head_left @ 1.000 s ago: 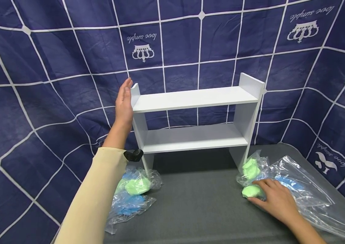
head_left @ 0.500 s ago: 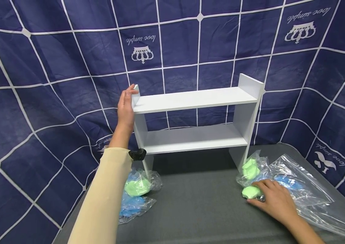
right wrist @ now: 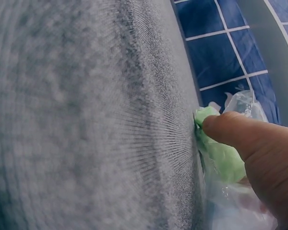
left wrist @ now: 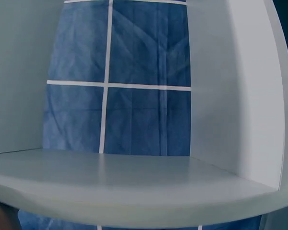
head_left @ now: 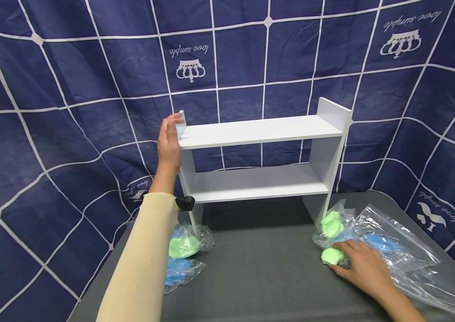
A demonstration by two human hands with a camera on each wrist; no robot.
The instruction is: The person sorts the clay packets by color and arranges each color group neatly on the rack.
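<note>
Green bundle (head_left: 332, 256), on surface (head_left: 259, 273) near right foot of shelf (head_left: 257, 131), is being pinched by fingers of nearer right hand (head_left: 366, 267), left of palm, while shelf's left side is being gripped by left hand (head_left: 169, 145).

From above, the head view faces forward and down at a white two-tier board shelf (head_left: 259, 181); the left-wrist view looks into it up close. The right-wrist view, tilted, skims low over the dark-grey cloth-covered bench (head_left: 259, 268). All three share the navy, white-gridded fabric curtain (head_left: 239, 58).

Plain cream left sleeve (head_left: 136, 264), reaching toward wrist; small black device (head_left: 185, 203) at cuff (head_left: 158, 197).
</note>
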